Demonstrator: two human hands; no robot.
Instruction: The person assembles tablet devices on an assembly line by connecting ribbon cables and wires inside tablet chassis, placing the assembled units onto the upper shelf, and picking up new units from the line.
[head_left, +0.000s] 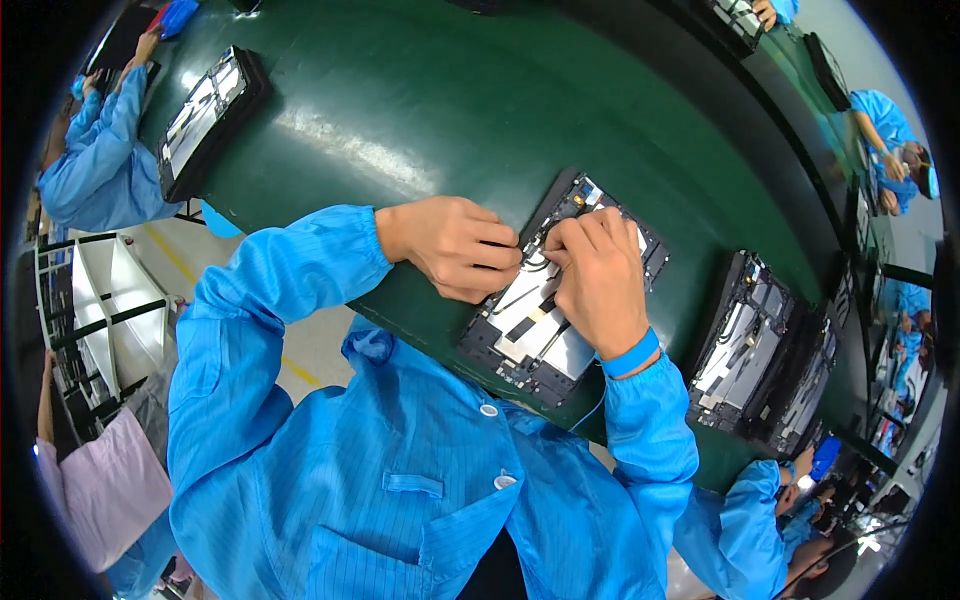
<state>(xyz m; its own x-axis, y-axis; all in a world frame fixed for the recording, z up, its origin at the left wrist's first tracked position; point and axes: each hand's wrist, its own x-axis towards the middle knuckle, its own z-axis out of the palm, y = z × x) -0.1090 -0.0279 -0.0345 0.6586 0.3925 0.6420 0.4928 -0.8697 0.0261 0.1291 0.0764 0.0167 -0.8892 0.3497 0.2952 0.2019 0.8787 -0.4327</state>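
At 10 o'clock on device, left hand; at 2, right hand; both half-curled, holds unclear. Seemingly fingertip work inside; steadiness next.

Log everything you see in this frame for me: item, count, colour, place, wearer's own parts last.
Opened flat unit: one, black and silver, under the hands
Similar units: at least two, black and silver, right
Similar unit: at least one, black and silver, upper left
Table: one, green, centre
Rack: one, white and black, left
Floor line: two stretches visible, yellow, left
Co-workers: several, mostly blue clothing, both sides
Wrist strap: one, blue, right wrist
Coat: one, blue, lower centre
Left hand: one, bare, unit's left edge
Right hand: one, bare, over unit
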